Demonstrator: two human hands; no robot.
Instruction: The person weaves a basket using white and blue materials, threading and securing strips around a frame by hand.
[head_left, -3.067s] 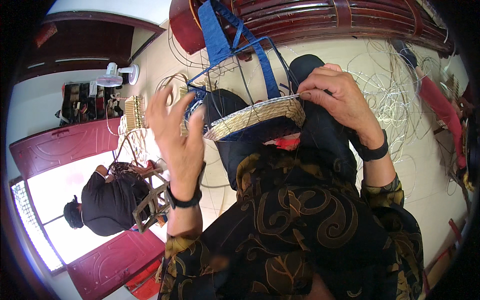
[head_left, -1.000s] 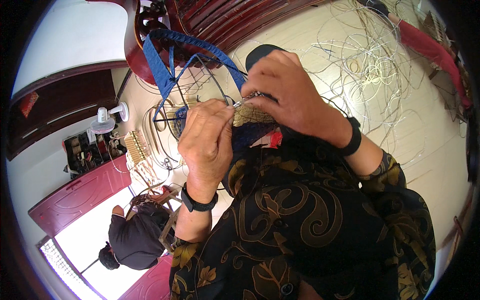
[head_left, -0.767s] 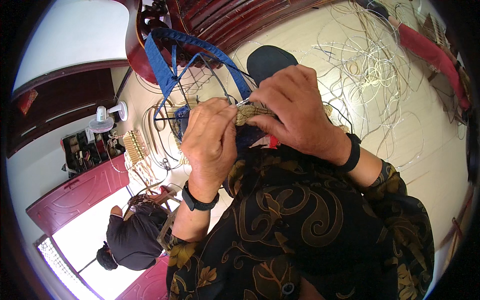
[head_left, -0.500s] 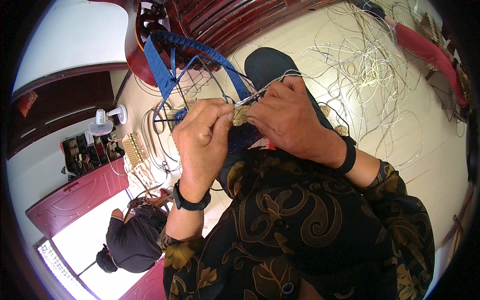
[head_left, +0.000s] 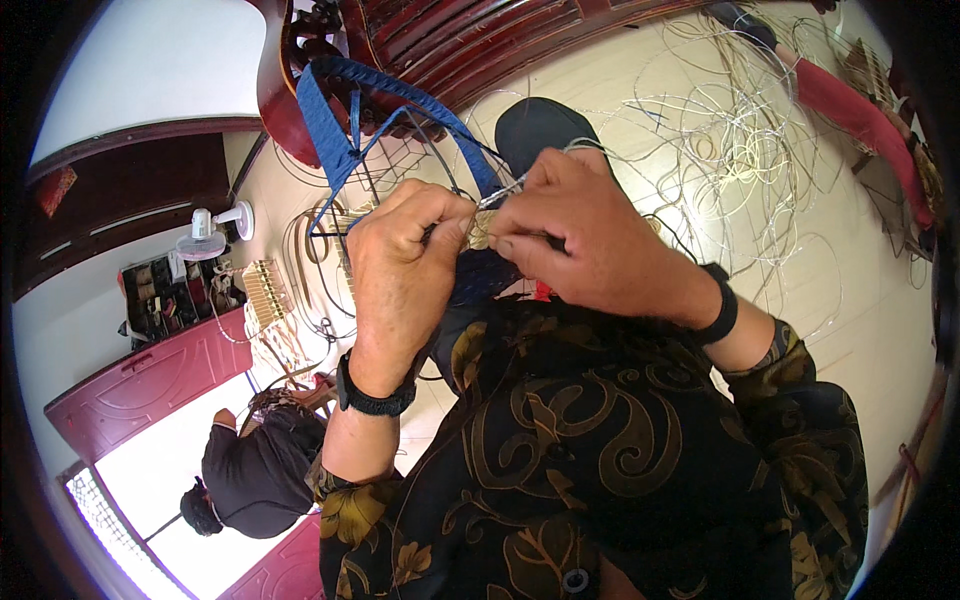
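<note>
My left hand (head_left: 405, 265) and my right hand (head_left: 580, 240) are closed side by side on the woven rim of a small wire-framed basket (head_left: 478, 235) held over my lap. The basket is mostly hidden behind both hands. Its blue strap handle (head_left: 335, 130) loops up and away to the upper left, with dark frame wires around it. My right fingers pinch a thin pale weaving strand (head_left: 515, 185) at the rim. Each wrist has a black band.
Loose pale strands (head_left: 740, 140) lie tangled over the cream floor at the upper right. Dark red wooden furniture (head_left: 450, 40) stands ahead. A person in black (head_left: 255, 465) crouches at the lower left by a part-woven frame (head_left: 265, 290). A small white fan (head_left: 205, 235) stands near the wall.
The basket has been turned from rim-up and open between spread hands to tucked behind both hands, which came together at its rim; the view has tilted, the handle shifting left.
</note>
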